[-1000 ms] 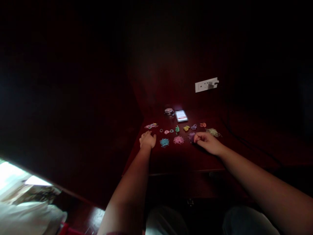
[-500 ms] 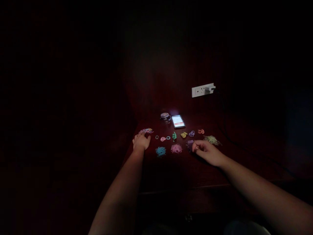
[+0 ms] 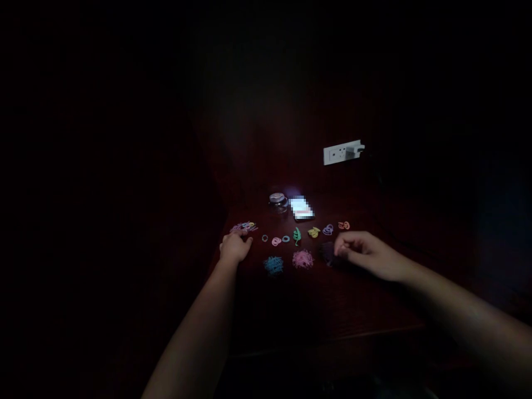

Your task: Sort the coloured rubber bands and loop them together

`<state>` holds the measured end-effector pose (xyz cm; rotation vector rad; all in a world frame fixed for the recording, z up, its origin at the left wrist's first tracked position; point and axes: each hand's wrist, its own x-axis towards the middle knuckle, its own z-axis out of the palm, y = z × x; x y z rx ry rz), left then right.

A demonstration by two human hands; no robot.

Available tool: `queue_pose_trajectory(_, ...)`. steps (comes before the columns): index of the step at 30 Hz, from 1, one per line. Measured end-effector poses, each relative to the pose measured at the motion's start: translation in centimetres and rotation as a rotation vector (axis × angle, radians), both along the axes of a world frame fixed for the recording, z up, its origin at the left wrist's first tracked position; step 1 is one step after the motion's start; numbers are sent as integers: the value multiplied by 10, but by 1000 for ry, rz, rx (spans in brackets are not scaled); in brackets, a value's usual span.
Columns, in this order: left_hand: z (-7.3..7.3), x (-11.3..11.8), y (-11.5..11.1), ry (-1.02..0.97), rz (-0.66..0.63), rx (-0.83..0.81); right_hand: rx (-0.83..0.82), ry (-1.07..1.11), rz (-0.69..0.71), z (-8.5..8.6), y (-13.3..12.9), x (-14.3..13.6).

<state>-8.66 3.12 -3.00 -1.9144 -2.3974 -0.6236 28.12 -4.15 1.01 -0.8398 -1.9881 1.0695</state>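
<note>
At the left edge of the dark table point(image 3: 291, 299) our left hand point(image 3: 235, 247) rests with its fingers loosely curled. Its fingertips touch the mixed pile of clips point(image 3: 244, 227) by the far left corner, though we cannot tell whether it grips one. Since a moment ago this hand has slid a little back toward us from that pile, which we read as a piece just drawn off it or let go.

Moving right, a row of single clips runs across the table parallel to its near edge: small rings point(image 3: 275, 240), a green clip point(image 3: 296, 235) standing long-axis away from us, then a yellow clip point(image 3: 313, 232), a purple clip point(image 3: 328, 229) and an orange clip point(image 3: 343, 225), each lying sideways. In front of the row sit a blue pile point(image 3: 273, 265) and a pink pile point(image 3: 303, 259).

Behind them, near the far edge, are a small jar point(image 3: 278, 200) and a lit phone point(image 3: 302, 208).

Our right hand point(image 3: 366, 255) is pinched shut, thumb to fingertips, over the purple pile point(image 3: 327, 252). It has lifted slightly and now shades that pile; anything it holds is too dark to make out. On the wall above is a socket point(image 3: 341, 153).
</note>
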Motion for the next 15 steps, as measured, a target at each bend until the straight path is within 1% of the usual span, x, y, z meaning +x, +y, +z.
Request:
queue_pose_trajectory(2, 2, 3, 0, -12, 33, -41, -30, 109, -65, 28, 0, 0)
queue_pose_trajectory(4, 3, 6, 0, -14, 59, -63, -44, 261, -101, 57, 4, -7)
queue_pose_trajectory(6, 4, 8, 1, -9, 62, -69, -9, 392, -98, 77, 11, -23)
queue_pose_trajectory(7, 4, 8, 1, -7, 59, -67, 12, 416, -67, 81, 15, -33)
queue_pose_trajectory(8, 5, 7, 1, -8, 53, -60, 18, 402, -45, 82, 20, -44)
queue_pose_trajectory(9, 5, 6, 2, -13, 45, -48, 34, 345, -24, 78, 23, -55)
queue_pose_trajectory(10, 5, 5, 2, -25, 39, -32, 62, 257, 12, 71, 27, -64)
queue_pose_trajectory(13, 6, 1, 1, -95, 35, 26, 189, -44, 186, 39, 30, -82)
queue_pose_trajectory(15, 8, -1, -1, -156, 43, 49, 276, -208, 222, 20, 27, -84)
